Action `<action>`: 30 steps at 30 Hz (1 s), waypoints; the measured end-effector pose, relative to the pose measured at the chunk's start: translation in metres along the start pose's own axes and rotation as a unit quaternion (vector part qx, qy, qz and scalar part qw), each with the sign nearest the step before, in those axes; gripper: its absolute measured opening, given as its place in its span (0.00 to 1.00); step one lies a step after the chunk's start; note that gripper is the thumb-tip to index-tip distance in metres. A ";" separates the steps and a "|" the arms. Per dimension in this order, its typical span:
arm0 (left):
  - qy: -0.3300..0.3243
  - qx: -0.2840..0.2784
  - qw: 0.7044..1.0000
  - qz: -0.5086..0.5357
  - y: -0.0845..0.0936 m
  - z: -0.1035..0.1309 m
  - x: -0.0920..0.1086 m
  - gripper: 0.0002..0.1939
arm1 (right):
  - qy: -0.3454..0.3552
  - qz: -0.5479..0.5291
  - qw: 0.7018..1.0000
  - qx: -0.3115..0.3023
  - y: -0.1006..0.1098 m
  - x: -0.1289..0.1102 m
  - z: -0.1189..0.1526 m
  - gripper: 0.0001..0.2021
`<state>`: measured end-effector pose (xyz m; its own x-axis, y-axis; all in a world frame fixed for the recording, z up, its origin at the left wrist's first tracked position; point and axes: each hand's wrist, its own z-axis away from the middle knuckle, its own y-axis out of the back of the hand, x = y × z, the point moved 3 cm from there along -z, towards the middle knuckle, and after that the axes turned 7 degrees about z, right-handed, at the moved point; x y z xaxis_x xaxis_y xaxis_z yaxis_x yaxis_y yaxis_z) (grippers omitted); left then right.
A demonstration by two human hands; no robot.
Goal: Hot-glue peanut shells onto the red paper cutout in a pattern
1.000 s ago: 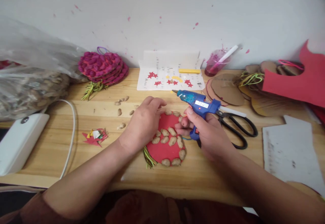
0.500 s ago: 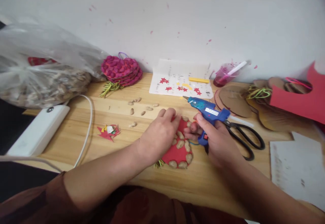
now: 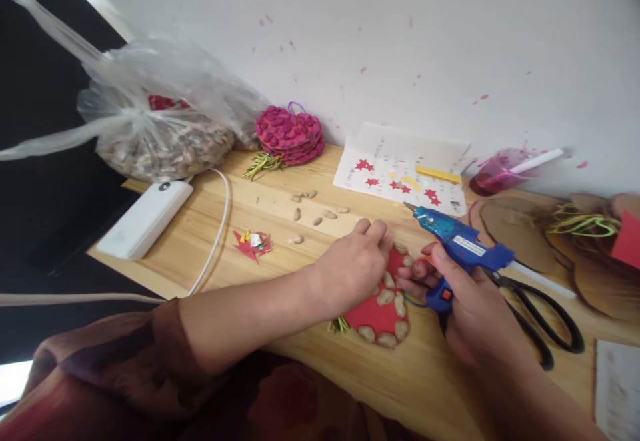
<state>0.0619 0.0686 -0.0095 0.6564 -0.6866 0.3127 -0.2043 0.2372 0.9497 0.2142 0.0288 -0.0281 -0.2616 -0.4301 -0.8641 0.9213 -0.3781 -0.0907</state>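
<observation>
My left hand bends over the upper edge of a red gourd-shaped cutout, its fingers pinched together; whatever they hold is hidden. Peanuts line the cutout's rim and cross its narrow middle. Green-yellow tassel strands stick out at its lower left. In my right hand is a blue hot glue gun, nozzle pointing up and left, with a white glue stick out of its back. The right fingertips are beside the cutout's right edge.
Loose peanuts and red scraps lie left. Behind are a bag of peanuts, a white power bank, pink finished pieces, paper with red stars and a cup. Black-handled scissors lie right.
The view has swung left, so things appear farther right and more of the bag shows. Both hands keep nearly the same pose at the cutout; the glue gun stays in my right hand.
</observation>
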 end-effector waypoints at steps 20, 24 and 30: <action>-0.018 0.007 0.999 -0.025 -0.004 -0.002 0.001 0.11 | 0.015 0.010 1.000 -0.010 -0.001 0.000 0.002 0.20; -0.003 -0.001 1.000 -0.019 -0.002 -0.003 0.001 0.13 | 0.019 -0.003 1.000 -0.009 -0.004 -0.001 0.004 0.20; -0.001 0.001 0.999 -0.034 -0.001 -0.002 -0.001 0.15 | 0.026 -0.019 0.999 -0.032 -0.004 0.000 0.003 0.20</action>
<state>0.0626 0.0704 -0.0105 0.6673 -0.7024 0.2478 -0.1616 0.1883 0.9687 0.2099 0.0280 -0.0269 -0.2829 -0.3728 -0.8837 0.9277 -0.3402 -0.1535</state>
